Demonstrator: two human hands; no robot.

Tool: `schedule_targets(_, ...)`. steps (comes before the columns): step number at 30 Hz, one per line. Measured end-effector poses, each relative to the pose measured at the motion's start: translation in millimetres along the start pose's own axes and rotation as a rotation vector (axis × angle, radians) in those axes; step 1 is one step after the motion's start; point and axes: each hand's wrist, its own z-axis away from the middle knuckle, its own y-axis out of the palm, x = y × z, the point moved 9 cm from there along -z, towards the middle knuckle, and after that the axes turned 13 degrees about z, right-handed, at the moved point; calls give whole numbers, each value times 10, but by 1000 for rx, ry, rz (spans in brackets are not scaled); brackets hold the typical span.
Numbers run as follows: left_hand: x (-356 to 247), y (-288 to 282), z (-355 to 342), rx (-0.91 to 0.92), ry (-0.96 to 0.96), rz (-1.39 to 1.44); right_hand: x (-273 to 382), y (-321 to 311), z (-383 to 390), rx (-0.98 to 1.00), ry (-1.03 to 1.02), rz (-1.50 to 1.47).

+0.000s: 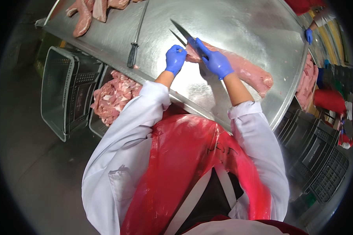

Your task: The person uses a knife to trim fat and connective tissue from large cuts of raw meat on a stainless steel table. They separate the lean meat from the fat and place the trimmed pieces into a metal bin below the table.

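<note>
Red apron [190,156] fills the foreground as a gloved right hand [216,62] grips a knife [182,30], its blade at the left end of a long cut of meat [249,70] on the metal counter [255,23]. The left hand [175,60] curls at that end; what it holds cannot be told. Farther out: a sharpening steel [133,55], more meat pieces [83,19], and trimmings [115,96] in a gray crate [95,127].

shiny metal table [239,23], smooth metal blade [180,29], glossy apron [188,156], matt cloth sleeves [259,149], plastic crate [80,89].
</note>
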Motion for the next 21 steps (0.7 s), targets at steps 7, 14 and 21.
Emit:
schedule_targets(7,-396,26,226,34,162,-270,-313,-86,589,277,-211,91)
schedule_targets(14,-888,218,385,227,345,-451,297,178,90,372,62,-69)
schedule_targets(21,-999,28,545,272,476,-518,179,199,1093,655,185,-576)
